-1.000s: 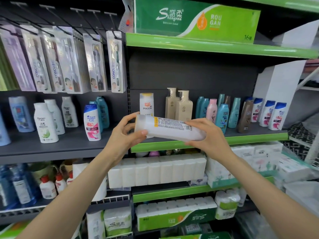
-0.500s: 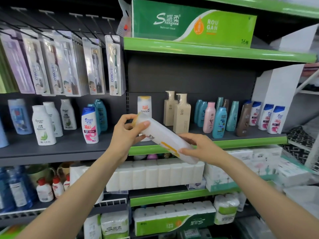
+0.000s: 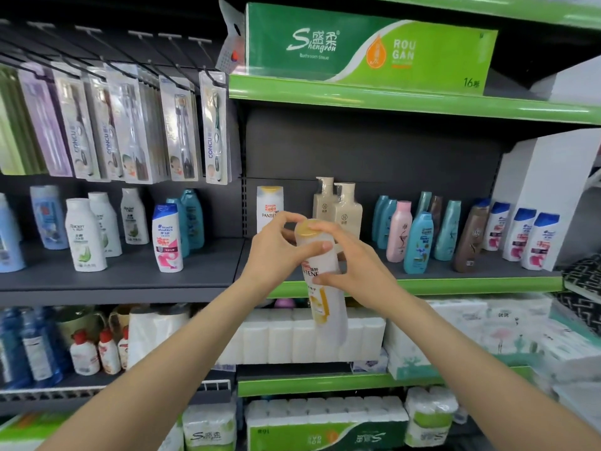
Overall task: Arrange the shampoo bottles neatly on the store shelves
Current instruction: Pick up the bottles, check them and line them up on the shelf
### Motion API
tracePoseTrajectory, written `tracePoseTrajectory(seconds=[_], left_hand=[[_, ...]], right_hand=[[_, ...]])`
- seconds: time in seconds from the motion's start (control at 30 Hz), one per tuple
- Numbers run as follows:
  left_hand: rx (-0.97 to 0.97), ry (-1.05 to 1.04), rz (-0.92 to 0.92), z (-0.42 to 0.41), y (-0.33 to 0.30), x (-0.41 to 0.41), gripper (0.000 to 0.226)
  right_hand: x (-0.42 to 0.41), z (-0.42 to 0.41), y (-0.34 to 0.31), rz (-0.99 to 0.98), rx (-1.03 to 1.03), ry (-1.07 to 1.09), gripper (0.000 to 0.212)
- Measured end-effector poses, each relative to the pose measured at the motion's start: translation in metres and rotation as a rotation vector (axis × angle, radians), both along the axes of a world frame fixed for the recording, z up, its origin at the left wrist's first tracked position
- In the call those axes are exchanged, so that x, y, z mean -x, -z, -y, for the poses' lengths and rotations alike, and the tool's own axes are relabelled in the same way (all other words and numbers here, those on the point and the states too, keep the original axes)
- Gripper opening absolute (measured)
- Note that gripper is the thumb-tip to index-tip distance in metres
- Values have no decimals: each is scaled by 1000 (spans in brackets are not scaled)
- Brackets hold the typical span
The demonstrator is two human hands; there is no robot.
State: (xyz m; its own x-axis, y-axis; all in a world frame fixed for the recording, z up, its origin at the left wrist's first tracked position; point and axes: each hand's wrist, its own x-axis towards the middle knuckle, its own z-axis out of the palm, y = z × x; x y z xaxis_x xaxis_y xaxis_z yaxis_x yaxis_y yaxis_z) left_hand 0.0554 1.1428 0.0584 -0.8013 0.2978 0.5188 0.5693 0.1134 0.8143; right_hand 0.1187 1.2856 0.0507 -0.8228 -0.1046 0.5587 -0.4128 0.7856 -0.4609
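On the far left, toothbrush packs point(image 3: 182, 125) are hanging from pegs above a grey shelf point(image 3: 123, 281). White bottles point(image 3: 85, 236) are standing upright there, with a white Head & Shoulders bottle point(image 3: 166, 237) just to their right and teal bottles point(image 3: 192, 219) behind it. Below, blue bottles point(image 3: 29, 346) and small red-capped bottles point(image 3: 94, 353) are sitting on a lower level.

At centre, both hands are holding one white Pantene bottle point(image 3: 320, 288) in the air in front of the green-edged shelf point(image 3: 455, 283), cap up, body tilting slightly, base hanging below the shelf lip. Left hand point(image 3: 273, 252) is gripping the upper body, thumb lying across the front, fingers curling round toward the yellow cap point(image 3: 306, 228). Right hand point(image 3: 361, 268) is gripping from the other side, one finger reaching over the cap top, thumb pressing the label; the remaining fingers are wrapping behind, probably, since the bottle is hiding them.

Behind the hands, a second Pantene bottle point(image 3: 270, 206) is standing upright on the shelf, beside two beige pump bottles point(image 3: 338, 206). Further right, teal, pink point(image 3: 399, 231) and brown point(image 3: 470, 239) bottles are standing in a loose cluster, then three blue-capped bottles point(image 3: 527, 236) in a row beside a white box point(image 3: 546, 196). Overhead, a green tissue pack point(image 3: 367, 50) is lying on the top shelf. Underneath, white tissue packs point(image 3: 292, 336) are filling the lower shelves.
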Motion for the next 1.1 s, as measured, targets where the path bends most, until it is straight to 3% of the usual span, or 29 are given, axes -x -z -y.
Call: tracePoseTrajectory(seconds=[0.2, 0.37, 0.5, 0.63, 0.8, 1.1], left_hand=[[97, 67, -46, -2, -6, 40, 55], [171, -230, -285, 7, -5, 116, 51], [268, -270, -338, 6, -13, 185, 49], [346, -229, -353, 0, -21, 233, 48], [284, -24, -281, 0, -16, 260, 27], [191, 76, -183, 4, -12, 270, 29]], right_hand=[[35, -20, -4, 14, 277, -107, 75], [96, -36, -14, -22, 409, -117, 74], [147, -49, -24, -58, 455, -112, 74], [191, -66, -30, -51, 446, -89, 72], [242, -84, -28, -30, 467, -116, 74], [327, -91, -19, 177, 535, -227, 75]])
